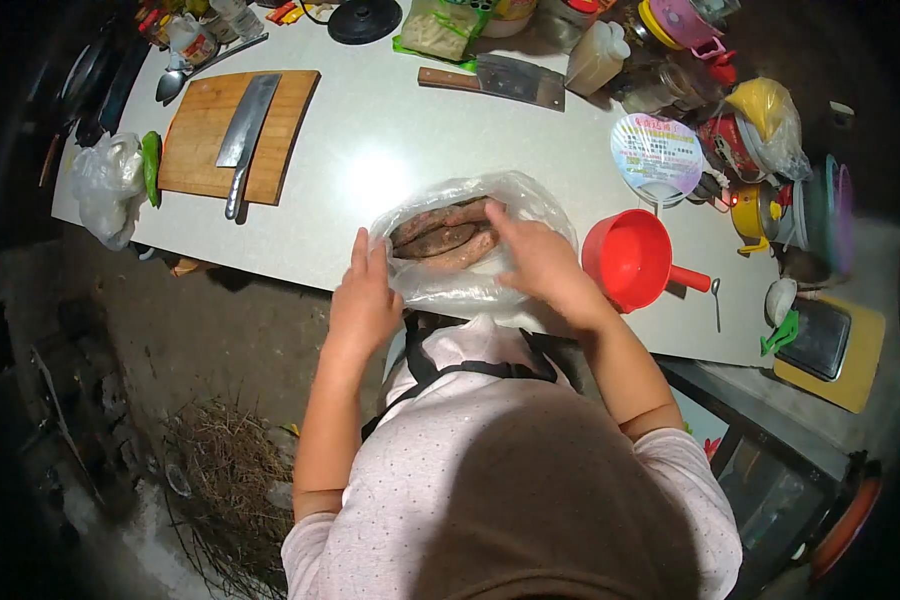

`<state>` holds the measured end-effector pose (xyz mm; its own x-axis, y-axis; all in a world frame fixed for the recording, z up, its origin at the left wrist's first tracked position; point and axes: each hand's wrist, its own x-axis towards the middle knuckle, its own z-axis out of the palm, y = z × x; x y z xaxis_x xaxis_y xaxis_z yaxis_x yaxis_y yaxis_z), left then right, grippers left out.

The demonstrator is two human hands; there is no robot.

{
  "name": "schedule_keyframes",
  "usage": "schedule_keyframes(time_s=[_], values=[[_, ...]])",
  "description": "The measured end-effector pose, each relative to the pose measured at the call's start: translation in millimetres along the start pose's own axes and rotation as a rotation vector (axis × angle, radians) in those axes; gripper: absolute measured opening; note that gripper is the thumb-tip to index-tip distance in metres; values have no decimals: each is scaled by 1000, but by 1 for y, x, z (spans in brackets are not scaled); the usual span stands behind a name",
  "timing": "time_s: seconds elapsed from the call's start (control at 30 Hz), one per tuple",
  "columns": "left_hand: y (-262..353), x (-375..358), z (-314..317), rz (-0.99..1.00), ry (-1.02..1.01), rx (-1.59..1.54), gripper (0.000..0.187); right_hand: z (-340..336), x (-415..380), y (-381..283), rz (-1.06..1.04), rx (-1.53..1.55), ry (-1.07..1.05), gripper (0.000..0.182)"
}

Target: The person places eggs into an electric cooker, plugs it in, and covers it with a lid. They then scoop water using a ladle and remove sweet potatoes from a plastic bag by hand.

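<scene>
A clear plastic bag (pixel 470 290) lies open-mouthed at the counter's near edge. Inside it are several long brown roots (pixel 435 240) that look like sweet potatoes. My left hand (pixel 362 300) is at the bag's left rim, its fingers fairly straight and holding the plastic at that side. On the right, my right hand (pixel 542 265) reaches over the rim with index finger and thumb apart. Its index fingertip is at the end of the upper root; whether it presses on the root or only the plastic is hard to see.
A red dipper (pixel 625 262) and small spoon (pixel 716 305) are right of the bag. A knife (pixel 248 130) lies on a wooden board (pixel 195 130), beside a green pepper (pixel 151 168). Behind are a cleaver (pixel 515 80), jars and a round fan (pixel 658 158).
</scene>
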<state>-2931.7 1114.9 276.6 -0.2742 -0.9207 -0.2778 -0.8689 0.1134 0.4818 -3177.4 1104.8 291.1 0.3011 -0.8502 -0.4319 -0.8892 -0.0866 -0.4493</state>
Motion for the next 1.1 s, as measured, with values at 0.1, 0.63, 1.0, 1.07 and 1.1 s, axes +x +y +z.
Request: schedule_keyframes(time_s=[0.1, 0.63, 1.0, 1.07, 1.1], values=[[17, -2, -13, -166, -197, -139, 62, 20, -10, 10, -151, -188, -14, 66], [-8, -12, -1, 87, -156, -315, 61, 139, 103, -34, -249, -256, -3, 21], [-3, -13, -4, 1, -129, -332, 62, 170, 102, -56, -95, -437, 111, 27], [-4, -12, -3, 17, -114, -337, 61, 175, 101, -52, -170, -539, 143, 31], [-5, -11, -3, 32, -100, -344, 61, 166, 100, -53, -168, -539, 147, 31]])
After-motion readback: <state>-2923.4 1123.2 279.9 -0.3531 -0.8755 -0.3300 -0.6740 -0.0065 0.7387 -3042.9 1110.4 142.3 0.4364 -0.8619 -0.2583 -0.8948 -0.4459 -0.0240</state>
